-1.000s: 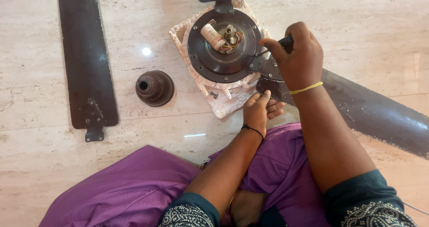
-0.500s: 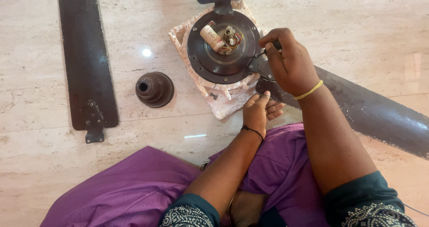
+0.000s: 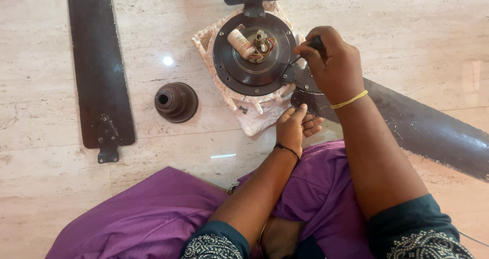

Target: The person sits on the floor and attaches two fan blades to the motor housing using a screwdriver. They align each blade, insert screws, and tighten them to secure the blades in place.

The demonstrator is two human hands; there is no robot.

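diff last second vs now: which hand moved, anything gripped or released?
Only the right hand moved: it dipped toward the fan motor, then rose back, gripping the screwdriver throughout. Nothing released. The left hand stayed on the attached blade; the loose blade and the canopy cup lie unmoved.

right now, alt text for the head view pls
A person's right hand holds a screwdriver to a ceiling fan motor on a foam block. The left hand steadies an attached blade; a detached blade and canopy cup lie left.

Bare floor (image 3: 46,187) left of motor (image 3: 253,52), loose blade (image 3: 97,65), brown cup (image 3: 176,101) obstructing
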